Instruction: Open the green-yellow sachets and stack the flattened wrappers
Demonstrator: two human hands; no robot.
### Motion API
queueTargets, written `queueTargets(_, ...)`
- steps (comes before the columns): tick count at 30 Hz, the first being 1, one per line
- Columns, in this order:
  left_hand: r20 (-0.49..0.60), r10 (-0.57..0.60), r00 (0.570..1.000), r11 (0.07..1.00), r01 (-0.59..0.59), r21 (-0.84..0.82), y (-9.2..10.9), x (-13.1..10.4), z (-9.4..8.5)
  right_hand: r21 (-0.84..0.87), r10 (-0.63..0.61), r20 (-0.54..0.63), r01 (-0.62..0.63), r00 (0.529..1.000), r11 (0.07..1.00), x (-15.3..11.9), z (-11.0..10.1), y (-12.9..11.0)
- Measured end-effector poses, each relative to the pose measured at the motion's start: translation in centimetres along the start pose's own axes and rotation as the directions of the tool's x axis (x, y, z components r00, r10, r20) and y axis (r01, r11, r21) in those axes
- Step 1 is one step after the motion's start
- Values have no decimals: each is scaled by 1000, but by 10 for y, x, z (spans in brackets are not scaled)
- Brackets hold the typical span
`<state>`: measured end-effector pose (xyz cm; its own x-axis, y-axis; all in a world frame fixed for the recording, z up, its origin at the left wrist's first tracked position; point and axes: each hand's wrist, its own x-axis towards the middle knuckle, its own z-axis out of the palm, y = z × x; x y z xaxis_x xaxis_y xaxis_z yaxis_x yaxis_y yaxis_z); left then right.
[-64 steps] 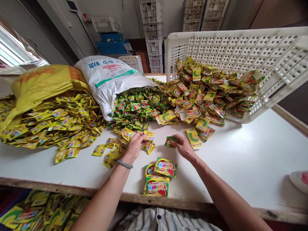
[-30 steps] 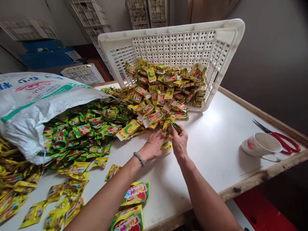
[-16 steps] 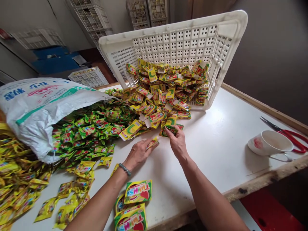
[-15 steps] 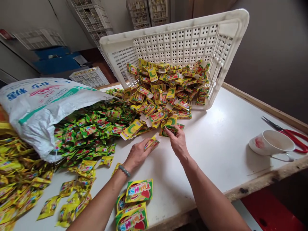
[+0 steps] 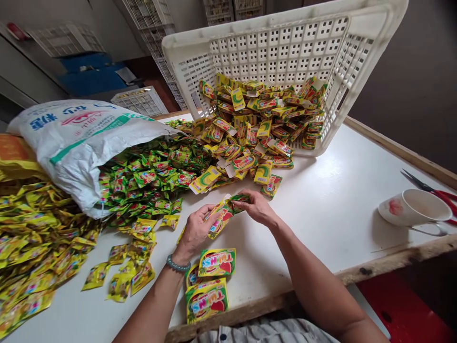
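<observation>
My left hand [image 5: 196, 231] grips a small yellow-and-green candy box [image 5: 222, 218], tilted, its open end toward my right hand [image 5: 257, 206]. Pinched in my right fingers is a green candy packet [image 5: 238, 204], right at the mouth of that box. Below my left wrist lie filled-looking boxes marked TWINS [image 5: 207, 301], stacked partly over each other. Ahead, many small yellow boxes [image 5: 246, 162] spill out of a white plastic basket [image 5: 274, 52] tipped on its side. Green packets [image 5: 150, 178] pour from a white woven sack [image 5: 82, 138] to the left.
Yellow packets [image 5: 39, 247] form a heap at the far left, with several loose ones [image 5: 123, 281] nearer me. A white cup [image 5: 410, 209] and red-handled scissors [image 5: 441, 195] sit at the right. The table's wooden edge [image 5: 400, 259] runs along the front.
My right hand has come back from the box pile with the green packet, up to the box. My left hand has turned the box, its printed face now showing. The view has shifted.
</observation>
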<state>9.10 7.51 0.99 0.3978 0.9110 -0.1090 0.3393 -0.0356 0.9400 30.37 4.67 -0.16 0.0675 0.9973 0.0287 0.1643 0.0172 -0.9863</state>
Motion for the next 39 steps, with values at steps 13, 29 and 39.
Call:
queueTargets(13,79,-199,977,938,213,-275,1,-7,-3,-90,-59,-100,50,993,995,4,18,6)
queueTargets(29,115,-287,951,743,297,-600,-15,-7,-13,-43,-106,15,107,994,993,-6,36,-3)
queueTargets(39,165,-304,938,696,337,-634,-13,-9,-18,-152,-220,-107,203,970,967,-12,63,-4)
